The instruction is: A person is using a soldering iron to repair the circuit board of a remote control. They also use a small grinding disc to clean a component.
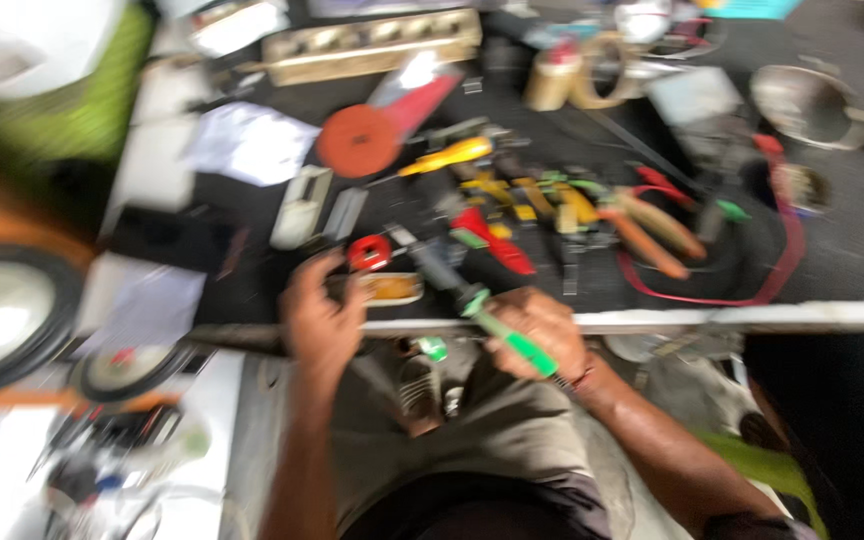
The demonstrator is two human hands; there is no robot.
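- While your right hand grips a green-handled tool at the bench edge, your left hand curls beside a red roll.
- Pliers, a yellow screwdriver and a red disc crowd the bench beyond.

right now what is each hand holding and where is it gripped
The right hand grips a green-handled tool, likely a screwdriver, by its handle. The left hand rests on a small amber object; blur hides whether it grips it.

It looks like a repair workshop: a dark bench crowded with screwdrivers, pliers, a red grinding disc and loose speaker cones
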